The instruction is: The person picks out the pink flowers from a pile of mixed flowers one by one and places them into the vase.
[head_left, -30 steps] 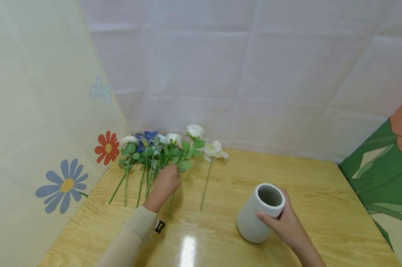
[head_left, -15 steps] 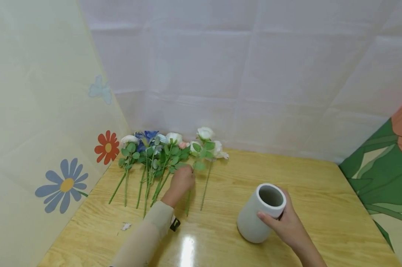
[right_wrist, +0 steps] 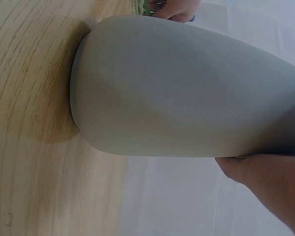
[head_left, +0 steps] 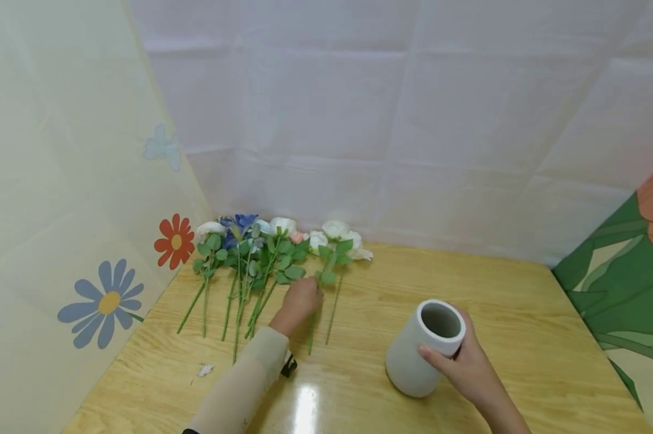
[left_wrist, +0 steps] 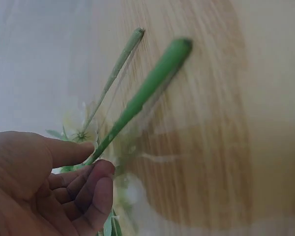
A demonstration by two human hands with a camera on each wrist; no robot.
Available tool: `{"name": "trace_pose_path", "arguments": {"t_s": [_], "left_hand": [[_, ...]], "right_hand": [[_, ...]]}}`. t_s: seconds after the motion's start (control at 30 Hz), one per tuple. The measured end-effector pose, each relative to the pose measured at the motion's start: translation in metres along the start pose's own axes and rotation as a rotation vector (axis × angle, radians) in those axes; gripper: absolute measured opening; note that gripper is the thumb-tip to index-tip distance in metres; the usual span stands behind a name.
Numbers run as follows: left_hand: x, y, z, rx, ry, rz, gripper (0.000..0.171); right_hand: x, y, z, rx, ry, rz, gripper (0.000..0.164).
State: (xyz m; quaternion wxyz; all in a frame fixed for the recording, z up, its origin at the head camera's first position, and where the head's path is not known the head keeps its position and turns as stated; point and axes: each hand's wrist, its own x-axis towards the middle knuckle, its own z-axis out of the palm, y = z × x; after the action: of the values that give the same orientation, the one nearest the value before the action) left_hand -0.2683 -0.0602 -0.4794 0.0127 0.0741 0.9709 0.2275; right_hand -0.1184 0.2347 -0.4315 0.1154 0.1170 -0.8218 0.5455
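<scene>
Also, white scrap (head_left: 206, 369) on table (head_left: 521, 337) near stems (head_left: 191, 308).

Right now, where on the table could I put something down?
There's bare tabletop behind the vase, up to the pale backdrop, and more right of the right hand. It's crowded at the back left, where flowers lie together and the left hand pinches a stem.

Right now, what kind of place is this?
Maybe an indoor flower-arranging corner, though I can't be sure: flowers lie on a wood-grained table, the right hand holds a pale vase, and flower-printed sheets line the sides.
</scene>
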Motion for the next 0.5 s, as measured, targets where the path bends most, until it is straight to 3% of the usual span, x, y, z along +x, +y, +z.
{"name": "trace_pose_path", "arguments": {"t_s": [0.3, 0.5], "left_hand": [[-0.007, -0.013, -0.008, 0.005, 0.0, -0.046, 0.014], [-0.016, -0.026, -0.017, 0.133, 0.078, -0.086, 0.021]], "right_hand": [[0.001, 0.0, -0.002, -0.011, -0.006, 0.004, 0.081], [0.001, 0.001, -0.001, -0.004, -0.016, 0.013, 0.08]]}}
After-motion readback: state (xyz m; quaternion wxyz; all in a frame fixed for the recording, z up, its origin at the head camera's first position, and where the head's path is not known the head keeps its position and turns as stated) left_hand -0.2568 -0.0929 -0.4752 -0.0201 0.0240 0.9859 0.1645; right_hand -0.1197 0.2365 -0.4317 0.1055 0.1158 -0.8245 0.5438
